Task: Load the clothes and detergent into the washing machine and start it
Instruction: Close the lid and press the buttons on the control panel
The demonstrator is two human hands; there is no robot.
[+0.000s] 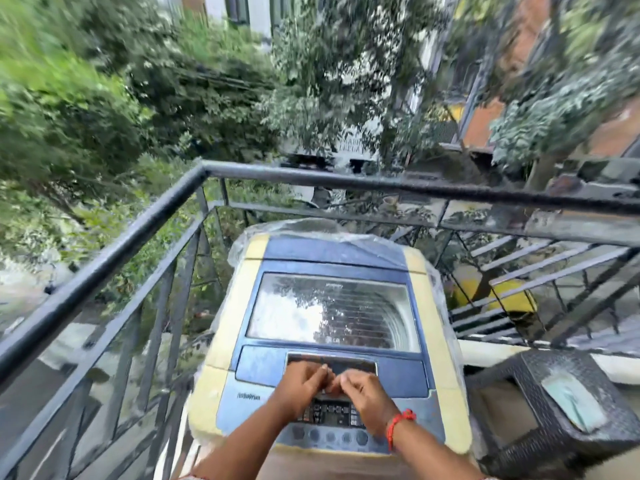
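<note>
A yellow and blue top-loading washing machine (221, 358) stands in the balcony corner with its glass lid (332, 311) down. Through the glass I can see the ribbed drum. My left hand (301, 386) and my right hand (367, 393) lie side by side over the control panel (329, 415). Their curled fingers touch in the middle and hook into the dark handle recess (353, 365) at the lid's front edge. A red thread band circles my right wrist. No clothes or detergent are in view.
A black metal railing (311, 178) closes the balcony on the left and behind the machine. Clear plastic sheeting (311, 228) bunches around the machine's back. A dark woven box (554, 410) stands right of the machine. Trees and buildings lie beyond.
</note>
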